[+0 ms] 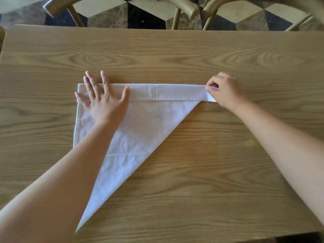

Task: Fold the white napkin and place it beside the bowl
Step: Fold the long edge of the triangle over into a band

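Observation:
The white napkin [145, 123] lies on the wooden table [175, 50] as a triangle, its point toward me. Its far edge is turned over into a narrow band. My left hand [103, 100] lies flat with spread fingers on the napkin's far left corner, pressing the band down. At the band's right end, my right hand [224, 92] pinches the cloth between thumb and fingers. No bowl is in view.
Two wooden chairs [184, 7] stand beyond the table's far edge, over a patterned tiled floor. Bare tabletop lies on all sides of the napkin.

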`<state>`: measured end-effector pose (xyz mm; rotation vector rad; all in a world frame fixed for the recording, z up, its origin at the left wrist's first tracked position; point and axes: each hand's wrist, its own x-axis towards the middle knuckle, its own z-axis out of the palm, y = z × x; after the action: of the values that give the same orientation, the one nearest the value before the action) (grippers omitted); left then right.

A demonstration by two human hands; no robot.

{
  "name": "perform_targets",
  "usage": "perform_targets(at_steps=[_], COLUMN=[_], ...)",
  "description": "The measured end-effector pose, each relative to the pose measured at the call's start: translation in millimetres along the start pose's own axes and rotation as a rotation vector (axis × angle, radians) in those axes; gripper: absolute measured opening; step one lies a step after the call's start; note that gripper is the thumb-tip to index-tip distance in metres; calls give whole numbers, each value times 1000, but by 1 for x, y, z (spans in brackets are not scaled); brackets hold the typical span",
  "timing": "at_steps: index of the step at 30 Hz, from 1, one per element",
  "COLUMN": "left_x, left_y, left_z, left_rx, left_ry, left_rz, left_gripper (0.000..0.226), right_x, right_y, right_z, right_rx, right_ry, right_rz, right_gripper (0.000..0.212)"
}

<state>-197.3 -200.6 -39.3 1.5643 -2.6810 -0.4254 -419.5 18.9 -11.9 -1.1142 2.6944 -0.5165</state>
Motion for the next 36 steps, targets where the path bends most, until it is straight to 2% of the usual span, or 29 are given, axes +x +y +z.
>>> perform_targets(at_steps=[4,7,13,18,21,24,28,36], left_x=[-5,-16,-44,-69,-85,-98,-102,-139], left_y=[-6,-6,-4,8,15,19,21,14], left_z=[0,0,6,12,14,17,17,21], left_rx=[48,89,83,119,132,147,145,81], left_ry=[10,-14,-25,-65,-75,-74,-82,-60], left_rz=[141,240,397,515,572,593,590,386], left_gripper=[83,83,85,92,93,93,92,68], right_x=[-24,-56,-130,-194,-228,-248,-253,-248], right_y=[6,15,33,38,38,40,42,42], right_z=[-16,-15,-10,-21,-23,-22,-25,-51], right_rx=[89,160,286,323,353,369,373,306], right_ry=[-171,-216,-186,-179,-165,-155,-191,-421], right_rz=[33,110,176,225,238,245,194,213], right_gripper=[10,9,2,18,19,18,5,33])
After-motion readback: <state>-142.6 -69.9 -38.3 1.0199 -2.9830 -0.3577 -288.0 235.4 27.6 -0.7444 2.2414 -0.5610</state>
